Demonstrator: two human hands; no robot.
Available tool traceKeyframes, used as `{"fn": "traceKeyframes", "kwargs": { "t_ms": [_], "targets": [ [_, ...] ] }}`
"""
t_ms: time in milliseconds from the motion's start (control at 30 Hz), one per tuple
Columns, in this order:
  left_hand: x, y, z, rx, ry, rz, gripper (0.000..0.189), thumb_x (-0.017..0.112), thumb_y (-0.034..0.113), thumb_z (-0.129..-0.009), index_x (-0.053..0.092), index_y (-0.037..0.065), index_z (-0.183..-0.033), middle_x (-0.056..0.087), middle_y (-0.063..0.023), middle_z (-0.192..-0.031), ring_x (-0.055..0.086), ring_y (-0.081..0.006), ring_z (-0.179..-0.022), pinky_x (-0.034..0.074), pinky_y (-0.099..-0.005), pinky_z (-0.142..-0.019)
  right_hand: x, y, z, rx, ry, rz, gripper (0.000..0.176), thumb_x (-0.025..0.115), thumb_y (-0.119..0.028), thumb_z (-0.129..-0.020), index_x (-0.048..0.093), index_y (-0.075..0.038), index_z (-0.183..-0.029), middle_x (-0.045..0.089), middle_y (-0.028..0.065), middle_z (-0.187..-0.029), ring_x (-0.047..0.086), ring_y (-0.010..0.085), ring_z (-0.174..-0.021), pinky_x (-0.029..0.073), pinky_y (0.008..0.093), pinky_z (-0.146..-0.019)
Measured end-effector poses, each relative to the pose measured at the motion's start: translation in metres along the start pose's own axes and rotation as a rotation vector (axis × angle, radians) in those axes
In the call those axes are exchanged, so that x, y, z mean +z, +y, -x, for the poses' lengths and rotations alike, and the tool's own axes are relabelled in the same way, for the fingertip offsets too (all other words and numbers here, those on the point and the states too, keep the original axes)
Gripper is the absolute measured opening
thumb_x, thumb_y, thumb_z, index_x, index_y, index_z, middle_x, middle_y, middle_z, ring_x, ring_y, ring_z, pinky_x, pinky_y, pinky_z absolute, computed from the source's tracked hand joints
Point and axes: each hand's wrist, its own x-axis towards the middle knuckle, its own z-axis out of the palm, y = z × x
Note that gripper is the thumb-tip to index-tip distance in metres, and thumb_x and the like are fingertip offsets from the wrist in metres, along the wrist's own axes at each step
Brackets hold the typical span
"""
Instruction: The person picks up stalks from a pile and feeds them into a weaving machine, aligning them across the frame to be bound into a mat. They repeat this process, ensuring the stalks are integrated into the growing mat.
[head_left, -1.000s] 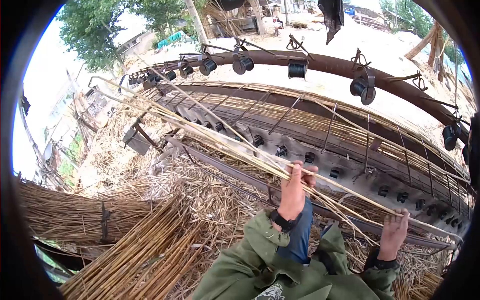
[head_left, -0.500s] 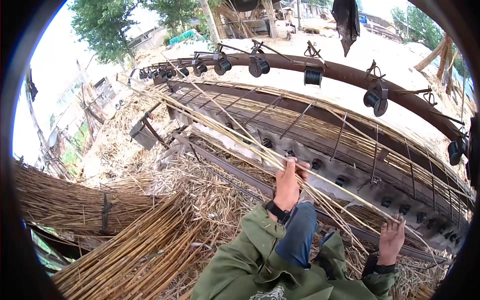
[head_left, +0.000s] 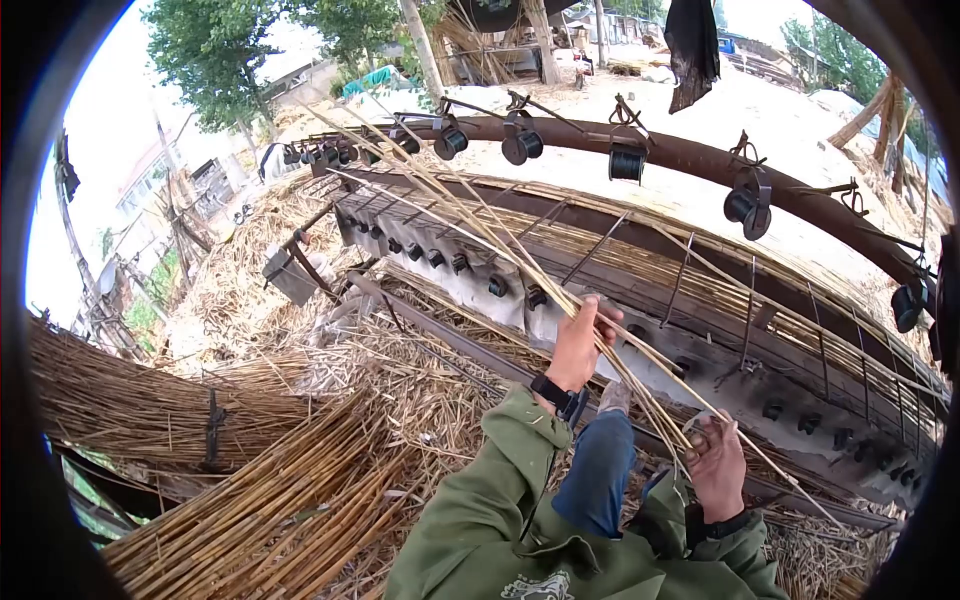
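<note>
My left hand (head_left: 577,345) is wrapped round a loose bunch of thin, pale reed stalks (head_left: 490,238), which slant from upper left to lower right. My right hand (head_left: 716,468) is closed on the lower part of the stalks, fingers curled and palm partly turned up. One longer stalk runs past it to the lower right. Beyond both hands lies a long metal frame (head_left: 690,345) with thin upright rods and a row of dark spools along its near side. Reeds lie lengthwise in the frame.
Wire spools (head_left: 627,162) hang from a curved rusty pipe (head_left: 575,133) above the frame. A large pile of reeds (head_left: 250,490) lies at lower left beside a tied bundle (head_left: 120,400). Broken straw (head_left: 410,390) covers the ground. A metal rail (head_left: 450,335) runs near my knees.
My right hand has moved left, closer to my left hand, and now grips the lower ends. The bunch's far end has swung upward. My left hand has barely moved.
</note>
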Motion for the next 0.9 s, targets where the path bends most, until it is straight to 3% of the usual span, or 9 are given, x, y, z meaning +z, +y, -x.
{"fn": "traceKeyframes", "kwargs": {
  "t_ms": [67,167,367,467,533,700,900],
  "targets": [
    [0.008,-0.012,0.009,-0.032,-0.01,-0.032,0.018,0.05,0.024,-0.096,0.051,0.007,-0.101,0.065,-0.014,-0.087,0.057,-0.0152,-0.062,0.047,-0.0295,-0.054,0.003,0.01,-0.011,0.025,-0.059,-0.024,0.031,0.044,-0.035,-0.097,0.051,-0.012,-0.117,0.056,0.001,-0.092,0.05,0.0127,-0.074,0.043,0.0284,-0.063],
    [-0.004,-0.008,0.001,-0.011,0.046,-0.058,0.016,0.049,0.022,-0.096,0.053,0.006,-0.097,0.065,-0.0129,-0.085,0.056,-0.0144,-0.061,0.046,-0.0289,-0.053,-0.004,0.001,-0.003,-0.121,-0.115,0.01,0.03,0.043,-0.033,-0.098,0.049,-0.012,-0.119,0.053,0.0,-0.086,0.048,0.0116,-0.069,0.042,0.0275,-0.06],
    [-0.042,0.018,-0.022,0.009,0.157,0.026,0.016,0.047,0.02,-0.096,0.053,0.006,-0.095,0.062,-0.0109,-0.081,0.053,-0.0139,-0.061,0.045,-0.0273,-0.054,-0.063,-0.052,0.035,-0.555,0.094,0.027,0.027,0.042,-0.028,-0.099,0.048,-0.007,-0.115,0.047,-0.0012,-0.079,0.044,0.0066,-0.063,0.038,0.0212,-0.055],
    [-0.017,0.008,-0.009,-0.064,0.103,0.047,0.016,0.049,0.021,-0.096,0.053,0.006,-0.095,0.062,-0.0106,-0.082,0.054,-0.0146,-0.062,0.046,-0.0277,-0.055,-0.074,-0.043,0.041,-0.548,0.037,0.115,0.024,0.043,-0.027,-0.099,0.049,-0.007,-0.112,0.048,-0.0008,-0.08,0.044,0.0065,-0.063,0.039,0.0212,-0.056],
    [-0.003,-0.007,0.0,-0.071,0.017,0.073,0.017,0.052,0.024,-0.095,0.054,0.006,-0.095,0.063,-0.0107,-0.083,0.055,-0.0157,-0.062,0.047,-0.0288,-0.057,-0.044,-0.028,0.041,-0.451,0.062,0.084,0.021,0.044,-0.024,-0.099,0.05,-0.008,-0.111,0.05,0.0001,-0.082,0.045,0.0078,-0.065,0.04,0.0224,-0.057],
    [0.005,-0.002,0.015,-0.039,-0.061,0.052,0.02,0.049,0.024,-0.096,0.054,0.005,-0.098,0.063,-0.0101,-0.087,0.055,-0.0145,-0.067,0.047,-0.0274,-0.061,-0.042,-0.05,0.033,-0.52,0.036,0.039,0.024,0.043,-0.025,-0.099,0.049,-0.007,-0.114,0.05,-0.0003,-0.084,0.045,0.0078,-0.066,0.039,0.0222,-0.059],
    [0.014,0.015,0.019,-0.058,-0.163,0.103,0.028,0.045,0.026,-0.098,0.05,0.004,-0.113,0.062,-0.0127,-0.095,0.055,-0.0165,-0.074,0.047,-0.0285,-0.068,-0.077,-0.105,0.053,-0.944,0.063,0.162,0.02,0.04,-0.023,-0.1,0.05,-0.007,-0.106,0.05,-0.0005,-0.076,0.044,0.0063,-0.06,0.038,0.0222,-0.055]
  ]
}}
